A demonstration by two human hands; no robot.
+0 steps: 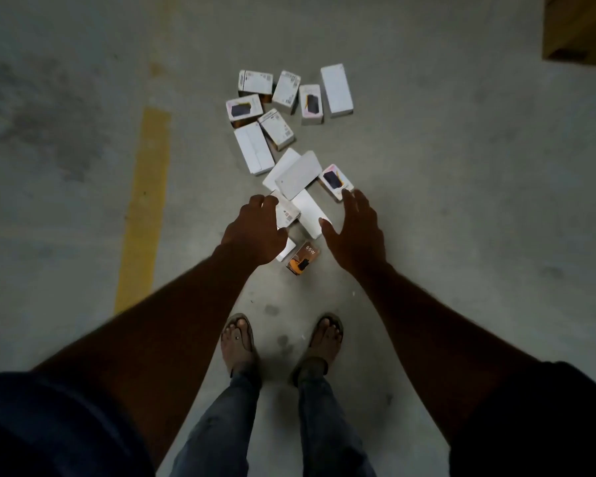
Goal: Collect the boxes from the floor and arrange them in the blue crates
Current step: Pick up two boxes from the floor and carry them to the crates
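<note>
"65W" — brown-orange box (pixel 304 258)

Yellow floor stripe (pixel 145 201) (paint worn), brown object (pixel 579 25) top right

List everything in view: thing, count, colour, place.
boxes: about thirteen, mostly white, scattered on the floor ahead of the feet
65W box: one, brown and orange, nearest the feet
floor: one, grey
line: one, yellow, painted on the floor, left
block: one, brown, top right corner, cut off
feet: two, in sandals, bottom centre
left grip: one bare hand, fingers curled over near boxes
right grip: one bare hand, fingers spread above near boxes
</note>
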